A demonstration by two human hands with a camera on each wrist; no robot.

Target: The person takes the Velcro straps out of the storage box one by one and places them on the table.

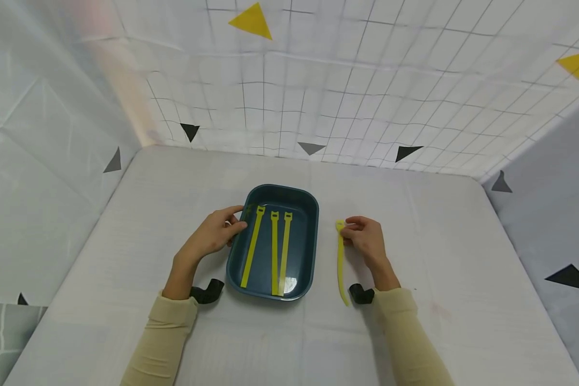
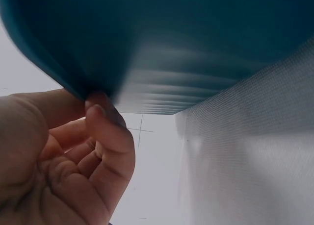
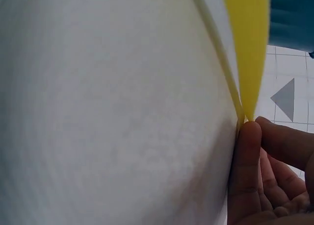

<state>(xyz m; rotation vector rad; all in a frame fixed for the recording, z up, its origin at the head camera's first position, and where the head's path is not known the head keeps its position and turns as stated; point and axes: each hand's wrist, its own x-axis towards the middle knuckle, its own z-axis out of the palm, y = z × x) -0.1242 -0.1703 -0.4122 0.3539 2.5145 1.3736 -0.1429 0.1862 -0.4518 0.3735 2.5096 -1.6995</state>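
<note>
A dark teal tray (image 1: 303, 241) lies on the table with 3 yellow cable straps (image 1: 274, 252) inside, slotted heads toward the far end. My left hand (image 1: 215, 231) holds the tray's left edge between thumb and fingers; the left wrist view shows the fingertips (image 2: 105, 112) against the tray wall (image 2: 162, 83). To the right of the tray, my right hand (image 1: 366, 238) pinches another yellow strap (image 1: 340, 268) near its head, with the tail hanging toward me. In the right wrist view, thumb and finger meet on the strap (image 3: 250, 48), beside a narrower yellow strip (image 3: 218, 48).
A black wrist device (image 1: 208, 292) sits by the left wrist, another (image 1: 361, 294) by the right. White table covering (image 1: 463, 321) surrounds the tray. Behind stands a white gridded sheet (image 1: 280, 96) with triangle marks, and pale sheets close off both sides.
</note>
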